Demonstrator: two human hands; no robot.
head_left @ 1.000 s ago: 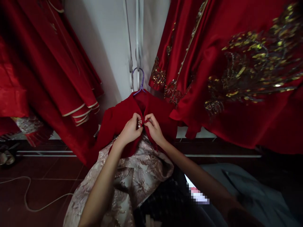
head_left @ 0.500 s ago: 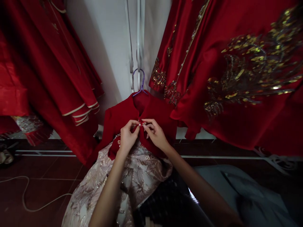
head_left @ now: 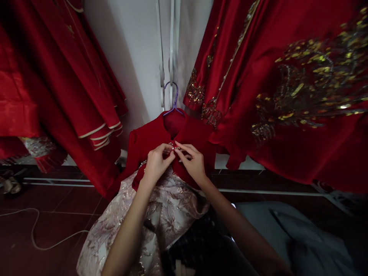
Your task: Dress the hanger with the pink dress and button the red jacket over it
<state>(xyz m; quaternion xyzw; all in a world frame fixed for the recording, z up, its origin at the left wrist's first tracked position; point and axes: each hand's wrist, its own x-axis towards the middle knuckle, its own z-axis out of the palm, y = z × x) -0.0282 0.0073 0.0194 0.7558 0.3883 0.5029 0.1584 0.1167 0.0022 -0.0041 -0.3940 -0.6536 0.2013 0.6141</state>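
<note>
A red jacket hangs on a purple hanger in the middle of the view. Halfway down its front opening sits a small beaded fastener with pearl-like and gold bits. My left hand pinches this fastener from the left, thumb and fingertips together. From the right, my right hand pinches its other side, the fingertips of both hands nearly meeting. Fingers cover most of the fastener, so whether it is done up cannot be seen. Below the jacket spreads a pale brocade skirt with shiny patterns.
Red garments with cream trim hang at the left. Red garments with gold sequins hang at the right. A white cable lies on the dark tiled floor. A metal rail runs low behind. Shoes stand far left.
Both hands stay at the fastener, with the fingertips slightly shifted and the left hand now covering more of it. The whole view has moved a little.
</note>
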